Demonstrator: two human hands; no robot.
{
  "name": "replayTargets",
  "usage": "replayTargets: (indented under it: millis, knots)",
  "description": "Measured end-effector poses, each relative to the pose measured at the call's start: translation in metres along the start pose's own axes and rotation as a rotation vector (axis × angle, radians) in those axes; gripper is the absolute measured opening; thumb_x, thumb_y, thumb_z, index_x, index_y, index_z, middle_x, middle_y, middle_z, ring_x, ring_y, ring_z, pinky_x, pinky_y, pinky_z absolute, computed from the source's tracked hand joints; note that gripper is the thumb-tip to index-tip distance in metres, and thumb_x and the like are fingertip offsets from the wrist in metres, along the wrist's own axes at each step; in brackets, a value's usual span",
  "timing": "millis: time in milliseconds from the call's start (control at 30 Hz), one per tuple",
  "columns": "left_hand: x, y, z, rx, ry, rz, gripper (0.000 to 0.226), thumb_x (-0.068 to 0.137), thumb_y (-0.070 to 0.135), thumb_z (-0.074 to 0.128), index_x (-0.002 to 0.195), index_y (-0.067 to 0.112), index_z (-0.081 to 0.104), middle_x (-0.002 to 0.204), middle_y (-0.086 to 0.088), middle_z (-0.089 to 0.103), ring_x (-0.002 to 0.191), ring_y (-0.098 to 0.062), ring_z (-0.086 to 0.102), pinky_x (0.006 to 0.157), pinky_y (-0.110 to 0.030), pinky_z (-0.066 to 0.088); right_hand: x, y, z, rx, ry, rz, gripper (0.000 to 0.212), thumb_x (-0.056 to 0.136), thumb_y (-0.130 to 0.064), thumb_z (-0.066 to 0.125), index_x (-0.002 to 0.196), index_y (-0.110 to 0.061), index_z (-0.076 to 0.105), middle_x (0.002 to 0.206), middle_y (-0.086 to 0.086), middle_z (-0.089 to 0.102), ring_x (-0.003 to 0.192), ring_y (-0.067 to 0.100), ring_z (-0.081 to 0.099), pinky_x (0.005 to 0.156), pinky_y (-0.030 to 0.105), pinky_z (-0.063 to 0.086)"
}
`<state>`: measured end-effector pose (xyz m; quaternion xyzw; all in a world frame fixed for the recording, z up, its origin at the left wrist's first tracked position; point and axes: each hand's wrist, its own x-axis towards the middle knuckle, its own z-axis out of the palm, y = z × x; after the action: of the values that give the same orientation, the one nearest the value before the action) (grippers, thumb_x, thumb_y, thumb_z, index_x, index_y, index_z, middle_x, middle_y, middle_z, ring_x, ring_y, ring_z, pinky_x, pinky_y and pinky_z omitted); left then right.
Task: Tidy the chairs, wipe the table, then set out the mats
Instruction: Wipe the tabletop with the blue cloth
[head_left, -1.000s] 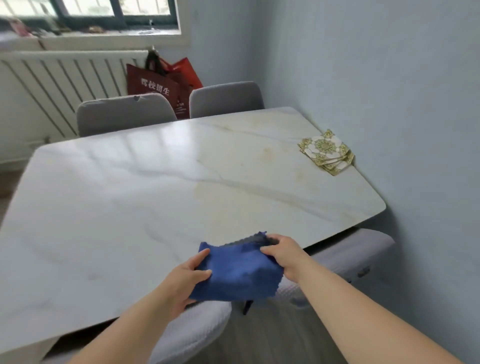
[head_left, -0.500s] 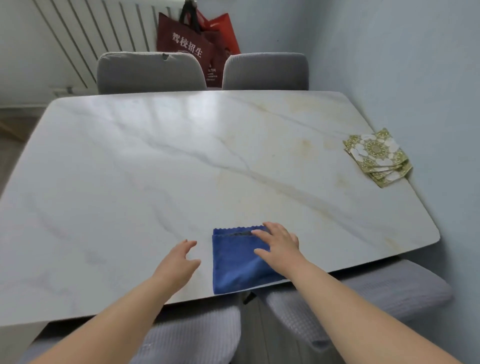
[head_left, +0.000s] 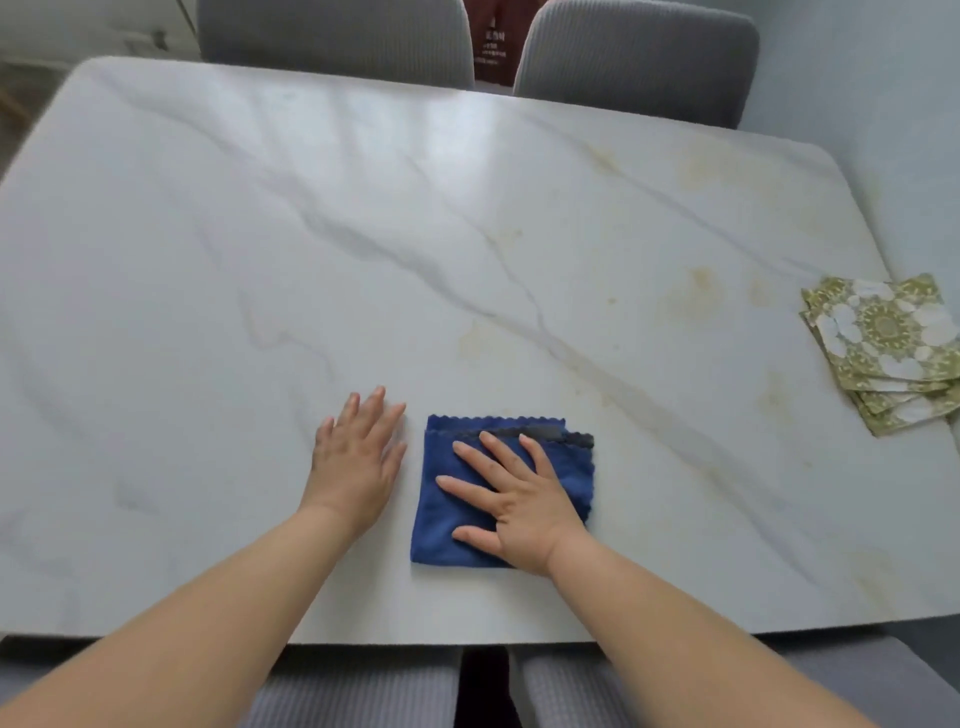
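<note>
A folded blue cloth (head_left: 441, 525) lies flat on the white marble table (head_left: 363, 249) near its front edge. My right hand (head_left: 514, 499) presses down on the cloth with fingers spread. My left hand (head_left: 358, 457) rests flat on the bare tabletop just left of the cloth, holding nothing. A stack of green-and-white patterned mats (head_left: 883, 348) sits at the table's right edge. Two grey chairs (head_left: 332, 31) (head_left: 634, 52) stand at the far side. Two more grey chair seats (head_left: 353, 691) (head_left: 597, 691) are tucked under the near edge.
A red bag (head_left: 493, 36) shows between the two far chairs. A pale blue wall (head_left: 883, 104) runs along the table's right side. Yellowish stains mark the tabletop toward the right (head_left: 696, 291).
Both hands held the cloth above the near edge; it now lies flat further in on the table under my right hand. My left hand let go and rests beside it. The view tilted down.
</note>
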<state>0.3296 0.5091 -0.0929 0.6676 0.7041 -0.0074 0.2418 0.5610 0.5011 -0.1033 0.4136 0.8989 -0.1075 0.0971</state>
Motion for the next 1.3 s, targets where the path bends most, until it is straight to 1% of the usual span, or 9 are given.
replayTargets:
  millis: [100,200,300,433,600,767,933,1133,1300]
  knots:
    - [0.012,-0.006,0.009,0.079,0.062,-0.003,0.057,0.093,0.045,0.020,0.146,0.032,0.034,0.158,0.005,0.022,0.146,-0.021,0.017,0.114,-0.039,0.005,0.040,0.029,-0.012,0.030,0.013,-0.008,0.057,0.089,-0.069,0.029,0.143,-0.049,0.032,0.159,-0.011,0.023,0.147,0.019,0.019,0.114,0.053,0.005]
    - [0.015,-0.009,0.020,0.144,0.114,0.017,0.052,0.091,0.042,0.030,0.139,0.027,0.045,0.150,0.000,0.040,0.138,-0.025,0.031,0.109,-0.043,0.017,0.098,0.067,-0.029,0.002,0.012,0.037,0.061,0.088,-0.071,0.019,0.147,-0.052,0.018,0.162,-0.015,0.003,0.149,0.017,0.000,0.116,0.051,-0.006]
    - [0.019,-0.012,0.025,0.142,0.175,0.021,0.050,0.092,0.039,0.033,0.139,0.028,0.043,0.150,0.000,0.040,0.138,-0.025,0.031,0.109,-0.044,0.019,0.161,0.108,-0.049,-0.032,0.041,0.082,0.064,0.087,-0.072,0.014,0.147,-0.052,0.013,0.161,-0.016,0.000,0.149,0.015,-0.004,0.116,0.050,-0.006]
    - [0.019,-0.013,0.029,0.146,0.209,0.032,0.051,0.092,0.039,0.034,0.141,0.028,0.042,0.151,0.003,0.037,0.140,-0.022,0.028,0.111,-0.044,0.019,0.226,0.156,-0.071,-0.032,0.051,0.116,0.062,0.089,-0.071,0.018,0.147,-0.052,0.013,0.162,-0.014,0.002,0.149,0.015,-0.003,0.117,0.051,-0.003]
    - [0.021,-0.015,0.031,0.158,0.215,0.020,0.052,0.092,0.040,0.033,0.142,0.028,0.041,0.152,0.005,0.034,0.141,-0.021,0.027,0.113,-0.044,0.018,0.254,0.177,-0.079,-0.034,0.064,0.137,0.062,0.089,-0.071,0.016,0.148,-0.051,0.013,0.162,-0.014,0.002,0.149,0.015,-0.002,0.118,0.051,-0.002]
    - [0.019,-0.012,0.031,0.171,0.215,0.010,0.052,0.092,0.041,0.033,0.141,0.028,0.043,0.151,0.003,0.037,0.140,-0.023,0.031,0.112,-0.044,0.020,0.230,0.158,-0.071,-0.025,0.061,0.211,0.063,0.091,-0.069,0.012,0.150,-0.048,0.009,0.162,-0.012,-0.001,0.149,0.017,-0.005,0.118,0.050,-0.004]
    - [0.020,-0.009,0.028,0.166,0.198,-0.002,0.054,0.091,0.043,0.030,0.140,0.027,0.045,0.151,0.002,0.038,0.140,-0.026,0.034,0.111,-0.043,0.020,0.163,0.115,-0.050,-0.033,0.037,0.195,0.064,0.091,-0.070,0.011,0.150,-0.047,0.006,0.162,-0.010,-0.005,0.149,0.019,-0.008,0.117,0.052,-0.005]
    - [0.015,-0.007,0.028,0.146,0.205,-0.010,0.061,0.090,0.049,0.020,0.144,0.030,0.039,0.155,0.004,0.030,0.145,-0.022,0.024,0.115,-0.044,0.016,0.072,0.049,-0.019,-0.020,0.023,0.154,0.066,0.088,-0.071,0.012,0.150,-0.048,0.008,0.163,-0.008,-0.002,0.149,0.021,-0.007,0.116,0.052,-0.007]
    - [0.012,-0.003,0.030,0.180,0.193,-0.038,0.053,0.098,0.044,0.021,0.149,0.031,0.026,0.160,0.006,0.016,0.148,-0.020,0.011,0.118,-0.042,0.006,-0.011,0.006,0.010,-0.025,0.001,-0.005,0.068,0.087,-0.073,0.017,0.149,-0.048,0.013,0.163,-0.008,0.002,0.150,0.022,-0.001,0.116,0.053,-0.007]
